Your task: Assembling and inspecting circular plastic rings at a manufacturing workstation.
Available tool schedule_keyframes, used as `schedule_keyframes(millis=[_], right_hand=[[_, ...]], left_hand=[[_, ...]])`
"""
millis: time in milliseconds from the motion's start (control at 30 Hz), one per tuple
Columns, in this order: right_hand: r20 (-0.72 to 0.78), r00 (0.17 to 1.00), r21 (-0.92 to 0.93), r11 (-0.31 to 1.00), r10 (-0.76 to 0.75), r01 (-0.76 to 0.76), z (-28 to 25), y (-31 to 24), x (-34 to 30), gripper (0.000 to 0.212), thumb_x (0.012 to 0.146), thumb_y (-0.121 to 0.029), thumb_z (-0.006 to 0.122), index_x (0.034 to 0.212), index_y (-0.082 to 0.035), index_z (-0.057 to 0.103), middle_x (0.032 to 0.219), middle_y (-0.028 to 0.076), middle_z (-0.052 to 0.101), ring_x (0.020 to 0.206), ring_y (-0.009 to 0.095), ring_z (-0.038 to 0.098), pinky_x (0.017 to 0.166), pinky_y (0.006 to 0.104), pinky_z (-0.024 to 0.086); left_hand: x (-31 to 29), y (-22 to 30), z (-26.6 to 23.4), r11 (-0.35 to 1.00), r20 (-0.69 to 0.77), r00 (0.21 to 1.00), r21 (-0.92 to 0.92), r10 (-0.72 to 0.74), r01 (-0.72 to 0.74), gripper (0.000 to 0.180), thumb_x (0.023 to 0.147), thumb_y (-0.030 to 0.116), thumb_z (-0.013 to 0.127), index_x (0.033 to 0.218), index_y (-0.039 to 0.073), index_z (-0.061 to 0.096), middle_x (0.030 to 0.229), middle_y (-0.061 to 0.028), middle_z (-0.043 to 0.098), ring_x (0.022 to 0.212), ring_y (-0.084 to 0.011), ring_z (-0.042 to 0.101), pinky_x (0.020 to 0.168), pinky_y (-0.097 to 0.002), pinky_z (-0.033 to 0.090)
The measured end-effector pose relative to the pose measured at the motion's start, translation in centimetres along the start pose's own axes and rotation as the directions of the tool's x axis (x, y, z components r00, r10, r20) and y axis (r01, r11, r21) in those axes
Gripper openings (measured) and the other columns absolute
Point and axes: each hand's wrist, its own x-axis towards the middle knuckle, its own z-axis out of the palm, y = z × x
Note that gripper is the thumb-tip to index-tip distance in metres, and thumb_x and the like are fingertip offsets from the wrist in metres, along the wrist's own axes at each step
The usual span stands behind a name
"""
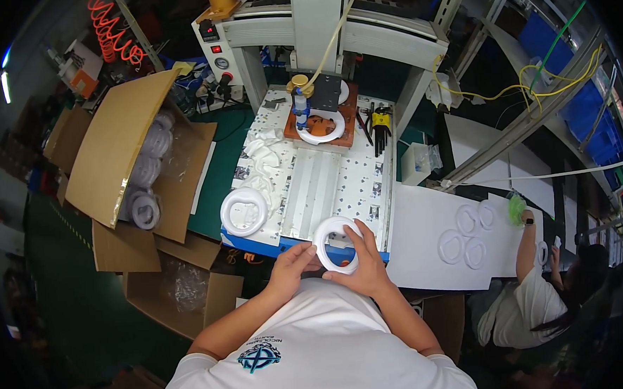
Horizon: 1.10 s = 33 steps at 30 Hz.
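Observation:
A white plastic ring (321, 245) is held up in front of my chest, at the near edge of the machine's worktable. My right hand (364, 263) grips its right side, with fingers over the rim and the thumb at the bottom. On its left edge, the bent fingers of my left hand (292, 271) pinch the rim. A second white ring (226, 214) lies flat at the table's near left corner. Farther back, another white ring (318, 138) sits on a brown fixture (351, 127) beneath a blue-and-brass dispensing head (301, 110).
An open cardboard box (115, 145) of wrapped rings stands at left. Pliers with yellow-black handles (381, 124) and a crumpled white cloth (258, 151) lie on the worktable (367, 184). At right, several rings (450, 247) rest on a white table (425, 217), near a co-worker (518, 310).

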Motion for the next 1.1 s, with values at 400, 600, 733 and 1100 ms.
schedule_keyframes(millis=[400,600,733,1100], right_hand=[[0.007,1.0,0.004,1.0,0.019,-0.019,0.0,0.0,0.1,0.111,0.059,-0.043,0.094,0.149,-0.006,0.038,0.154,0.024,0.026,0.141,0.042,0.036,0.11,0.0482,0.041],[-0.012,1.0,0.007,1.0,0.006,-0.005,0.2,0.0,0.3,0.11,0.06,-0.041,0.094,0.148,-0.006,0.039,0.154,0.025,0.027,0.14,0.042,0.036,0.11,0.048,0.041],[-0.039,0.999,0.03,1.0,-0.006,0.007,0.4,-0.1,0.8,0.109,0.059,-0.037,0.095,0.148,-0.006,0.04,0.152,0.025,0.029,0.139,0.043,0.038,0.109,0.0475,0.041],[-0.042,0.999,0.052,0.999,-0.004,0.006,1.0,-0.3,2.2,0.108,0.057,-0.036,0.096,0.146,-0.005,0.041,0.153,0.025,0.027,0.139,0.043,0.037,0.11,0.0467,0.041]], left_hand=[[0.1,-0.1,0.0,1.0,-0.003,1.0,-0.016,-0.024,0.024,0.035,0.102,0.026,0.057,0.122,-0.002,0.06,0.104,-0.0099,0.069,0.093,-0.0169,0.068,0.087,-0.0314,0.054],[-0.1,0.0,-0.3,1.0,0.004,1.0,0.011,-0.024,0.024,0.035,0.104,0.027,0.053,0.126,-0.001,0.059,0.106,-0.0095,0.068,0.097,-0.0167,0.067,0.091,-0.0315,0.053],[-0.4,0.5,-0.6,1.0,-0.028,1.0,0.017,-0.009,0.009,0.035,0.104,0.025,0.053,0.127,0.0,0.058,0.104,-0.0112,0.07,0.097,-0.0182,0.067,0.09,-0.0312,0.053],[-0.9,1.4,-2.4,0.993,-0.143,0.983,0.022,0.116,-0.114,0.032,0.104,0.023,0.054,0.124,-0.001,0.061,0.1,-0.0114,0.07,0.093,-0.0183,0.068,0.087,-0.0309,0.054]])
